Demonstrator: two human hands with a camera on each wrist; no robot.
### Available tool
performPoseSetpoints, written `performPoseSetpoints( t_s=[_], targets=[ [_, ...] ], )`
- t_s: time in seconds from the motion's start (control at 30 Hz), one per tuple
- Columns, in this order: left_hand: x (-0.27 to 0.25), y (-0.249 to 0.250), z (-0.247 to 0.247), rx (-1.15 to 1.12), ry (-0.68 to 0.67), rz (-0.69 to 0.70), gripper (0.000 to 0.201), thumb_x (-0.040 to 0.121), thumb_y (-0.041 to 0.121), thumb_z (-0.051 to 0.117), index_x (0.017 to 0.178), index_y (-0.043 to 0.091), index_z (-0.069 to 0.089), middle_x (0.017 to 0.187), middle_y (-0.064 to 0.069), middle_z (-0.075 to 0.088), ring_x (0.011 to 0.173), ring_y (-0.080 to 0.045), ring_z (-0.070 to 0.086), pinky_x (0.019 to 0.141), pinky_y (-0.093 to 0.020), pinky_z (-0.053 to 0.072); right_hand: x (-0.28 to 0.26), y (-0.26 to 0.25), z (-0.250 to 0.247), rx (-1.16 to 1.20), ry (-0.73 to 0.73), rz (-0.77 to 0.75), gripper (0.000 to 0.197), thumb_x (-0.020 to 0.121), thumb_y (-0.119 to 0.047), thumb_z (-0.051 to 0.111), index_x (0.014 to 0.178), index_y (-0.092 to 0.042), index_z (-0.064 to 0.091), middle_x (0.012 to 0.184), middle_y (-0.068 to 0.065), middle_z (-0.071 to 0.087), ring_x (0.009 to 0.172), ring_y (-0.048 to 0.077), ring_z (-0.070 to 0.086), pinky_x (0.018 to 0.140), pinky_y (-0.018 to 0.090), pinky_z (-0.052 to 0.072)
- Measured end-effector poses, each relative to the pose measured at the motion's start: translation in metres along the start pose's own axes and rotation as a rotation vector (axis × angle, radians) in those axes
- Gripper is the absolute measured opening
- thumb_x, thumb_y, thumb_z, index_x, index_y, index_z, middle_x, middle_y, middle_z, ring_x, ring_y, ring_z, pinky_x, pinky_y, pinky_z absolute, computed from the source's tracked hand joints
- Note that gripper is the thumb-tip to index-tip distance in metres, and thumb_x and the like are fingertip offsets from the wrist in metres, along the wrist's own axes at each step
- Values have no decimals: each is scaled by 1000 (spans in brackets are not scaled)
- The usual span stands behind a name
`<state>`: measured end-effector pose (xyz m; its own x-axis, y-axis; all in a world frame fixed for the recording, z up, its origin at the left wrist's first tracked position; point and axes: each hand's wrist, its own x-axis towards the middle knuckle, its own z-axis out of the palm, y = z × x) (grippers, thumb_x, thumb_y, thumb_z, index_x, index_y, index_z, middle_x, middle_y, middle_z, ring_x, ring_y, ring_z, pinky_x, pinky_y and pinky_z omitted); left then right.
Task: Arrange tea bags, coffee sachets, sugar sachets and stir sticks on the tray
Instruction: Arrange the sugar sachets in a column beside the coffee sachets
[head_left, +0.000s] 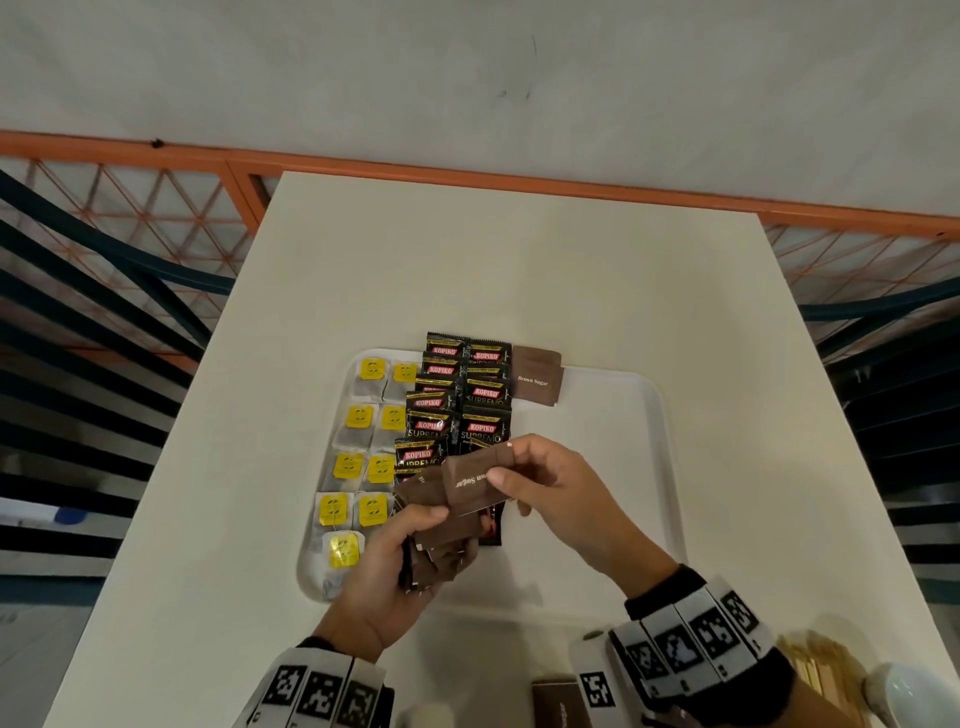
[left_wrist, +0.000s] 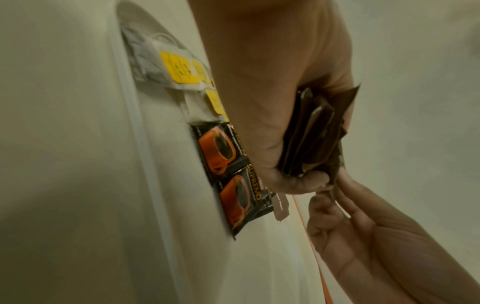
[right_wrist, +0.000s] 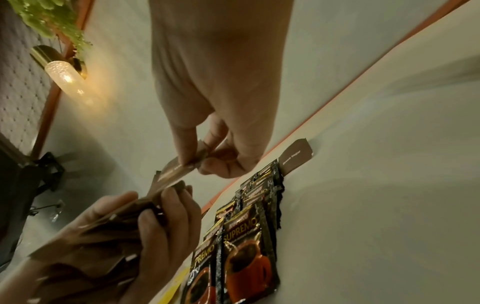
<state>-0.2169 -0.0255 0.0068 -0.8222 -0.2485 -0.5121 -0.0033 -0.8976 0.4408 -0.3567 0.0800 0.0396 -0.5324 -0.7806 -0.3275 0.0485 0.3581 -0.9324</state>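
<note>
A white tray (head_left: 613, 415) lies on the table. Tea bags with yellow tags (head_left: 358, 467) fill its left side in two columns. Black Kopiko coffee sachets (head_left: 457, 400) overlap in two columns beside them. Two brown sugar sachets (head_left: 537, 382) lie at the tray's far edge, right of the coffee. My left hand (head_left: 395, 566) grips a stack of brown sugar sachets (head_left: 441, 551) above the tray's near side. My right hand (head_left: 550, 483) pinches one brown sugar sachet (head_left: 472, 483) at the top of that stack. The stack (left_wrist: 311, 135) shows edge-on in the left wrist view.
Wooden stir sticks (head_left: 821, 670) and a white cup (head_left: 909, 691) sit at the table's near right corner. A brown box (head_left: 561, 701) lies near the front edge. An orange railing (head_left: 156, 156) runs behind the table. The tray's right half is bare.
</note>
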Motion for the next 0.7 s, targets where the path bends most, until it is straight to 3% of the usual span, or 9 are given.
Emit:
performPoseSetpoints(
  t_s=[0.07,0.2,0.23,0.37,0.5,0.63,0.7],
  targets=[
    [-1,1,-1,-22,-16,15,66,28,17,90,91,6,74,90,-21,69,75,-30,68,60,-32,57,-2,1,-4,0,44,10,11,92,-17,53,90,-20,64,90,4,65,63,4,51,60,14,45],
    [-3,7,-4,36,-80,47,71,35,20,88,103,11,71,94,-18,68,75,-28,67,60,-31,55,-2,3,-17,124,54,46,17,95,-12,46,98,2,55,99,7,65,83,13,60,66,17,53],
    [-5,10,-3,86,-101,54,71,38,22,87,106,11,70,93,-17,68,74,-28,66,61,-31,55,-2,3,-22,125,30,38,16,95,-10,46,99,2,54,98,8,65,84,14,62,66,19,54],
    [-10,18,7,298,-213,17,62,50,16,72,111,12,68,85,-17,70,70,-24,67,55,-23,51,1,3,-40,-165,-59,-56,10,91,-10,54,92,-17,61,85,5,67,69,10,59,60,20,50],
    [-10,18,17,474,-252,-60,57,47,15,66,104,8,68,78,-16,71,67,-22,69,51,-21,49,3,-2,-39,-293,-116,-104,17,87,-13,60,86,-30,62,78,-2,66,66,7,58,60,17,48],
    [-8,10,14,438,-169,-22,56,42,18,73,98,9,72,83,-22,67,70,-28,67,56,-28,49,0,-2,-27,-70,51,-40,17,84,-20,64,95,-31,57,80,2,66,74,13,62,67,20,51],
    [-7,9,10,332,-149,-1,70,36,22,84,104,9,71,88,-23,68,71,-30,66,58,-30,52,-4,2,-21,78,16,82,21,83,-19,66,99,-25,55,90,4,68,81,15,66,71,24,53]
  ],
)
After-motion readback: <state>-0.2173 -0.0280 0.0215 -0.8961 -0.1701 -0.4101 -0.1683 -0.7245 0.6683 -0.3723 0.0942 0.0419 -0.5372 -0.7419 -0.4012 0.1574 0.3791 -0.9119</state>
